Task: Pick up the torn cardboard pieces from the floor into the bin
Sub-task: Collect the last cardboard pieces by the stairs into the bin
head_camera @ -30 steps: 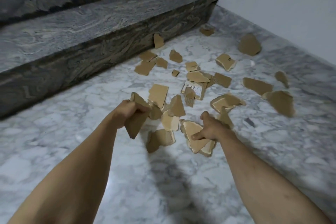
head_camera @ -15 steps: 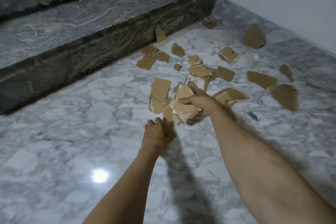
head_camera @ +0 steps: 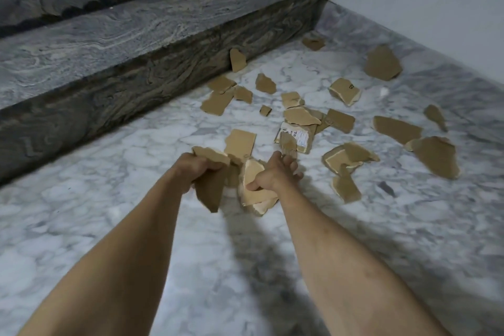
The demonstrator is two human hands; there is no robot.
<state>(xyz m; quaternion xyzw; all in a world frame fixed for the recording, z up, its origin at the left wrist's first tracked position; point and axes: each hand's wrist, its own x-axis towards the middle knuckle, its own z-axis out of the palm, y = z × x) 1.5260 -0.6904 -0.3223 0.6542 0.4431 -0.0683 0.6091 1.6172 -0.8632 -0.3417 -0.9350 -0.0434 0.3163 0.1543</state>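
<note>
Your left hand (head_camera: pixel 195 169) is clenched around a bundle of brown torn cardboard scraps (head_camera: pixel 208 188), one long shard hanging below your fist. Your right hand (head_camera: pixel 272 176) sits just beside it, thumb pinning a stack of pale-edged cardboard pieces (head_camera: pixel 255 194) while the outer fingers (head_camera: pixel 290 165) spread forward toward the next piece. The two hands are close but not touching.

Most of the work is still ahead of you. A tan rectangular cardboard piece (head_camera: pixel 241 142) lies just beyond your left knuckles, and a labelled scrap with a white printed sticker (head_camera: pixel 296 138) lies just past your right fingertips. More torn brown pieces (head_camera: pixel 431 157) lie scattered well out to the right of your right hand, and a few sit far ahead against the dark veined stone step (head_camera: pixel 163 63). The bin is not in view, so I cannot tell which way you will carry.

To do this step well, take the nearest scraps first and slide each one flat against the stack you already hold, so the thumb clamps all the layers together. The white marble floor (head_camera: pixel 109 213) looks slick, so lift an edge with a fingertip rather than pushing the piece along. Both handfuls look fairly full; judge whether one more piece fits before something slips out, and empty them if it does not.
</note>
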